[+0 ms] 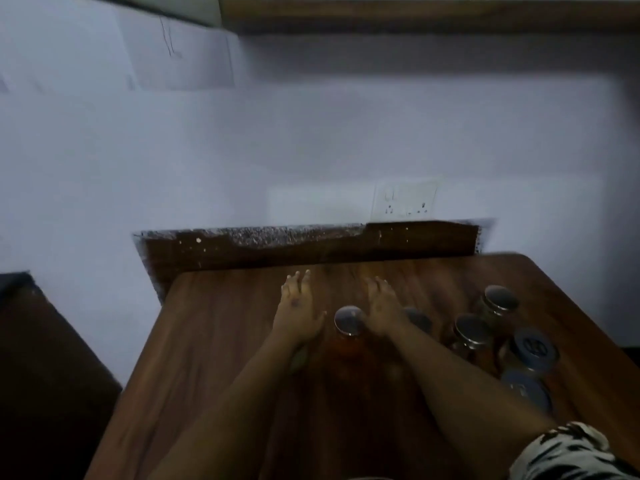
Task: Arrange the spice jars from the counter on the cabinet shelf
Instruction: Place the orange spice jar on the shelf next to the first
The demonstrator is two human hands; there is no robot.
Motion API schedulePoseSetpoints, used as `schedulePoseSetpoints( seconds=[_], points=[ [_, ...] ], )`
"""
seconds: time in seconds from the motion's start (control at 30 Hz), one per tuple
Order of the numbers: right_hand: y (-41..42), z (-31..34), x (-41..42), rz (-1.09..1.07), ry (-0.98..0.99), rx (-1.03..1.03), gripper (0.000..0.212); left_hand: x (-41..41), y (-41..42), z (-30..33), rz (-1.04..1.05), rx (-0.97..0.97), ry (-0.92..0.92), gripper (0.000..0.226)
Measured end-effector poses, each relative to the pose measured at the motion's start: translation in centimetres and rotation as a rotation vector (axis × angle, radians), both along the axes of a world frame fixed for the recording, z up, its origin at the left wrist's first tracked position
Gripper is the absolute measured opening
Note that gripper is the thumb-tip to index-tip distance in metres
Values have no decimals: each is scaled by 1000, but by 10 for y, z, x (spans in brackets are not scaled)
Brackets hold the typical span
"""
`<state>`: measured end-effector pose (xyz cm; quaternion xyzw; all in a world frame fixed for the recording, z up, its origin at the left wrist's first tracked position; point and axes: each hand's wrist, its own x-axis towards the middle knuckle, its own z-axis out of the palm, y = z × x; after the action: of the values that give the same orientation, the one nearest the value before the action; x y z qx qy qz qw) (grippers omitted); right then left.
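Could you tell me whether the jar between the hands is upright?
Upright: the jar shows its round lid facing up, standing on the wooden counter.

Open left hand and right hand flanking one spice jar mid-desk; more jars clustered near right edge.

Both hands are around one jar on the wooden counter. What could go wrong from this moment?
1. Both hands, left hand and right hand, look open beside the jar; a loose grasp may let it slip.
2. The right forearm passes close by the other jars; it may knock one over.
3. The picture is dim and blurred, so the grip is hard to judge.
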<state>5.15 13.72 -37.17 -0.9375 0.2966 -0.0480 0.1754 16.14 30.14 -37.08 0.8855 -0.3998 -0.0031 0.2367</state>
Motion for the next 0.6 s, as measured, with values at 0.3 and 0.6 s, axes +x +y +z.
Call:
schedulePoseSetpoints(
  seconds=[0.3,0.6],
  points=[
    [19,-49,16,92,99,168,90,-18,6,-41,-50,30,31,93],
    [-3,-17,15,6,47,342,82,-15,9,-47,-71,-93,135,95]
  ],
)
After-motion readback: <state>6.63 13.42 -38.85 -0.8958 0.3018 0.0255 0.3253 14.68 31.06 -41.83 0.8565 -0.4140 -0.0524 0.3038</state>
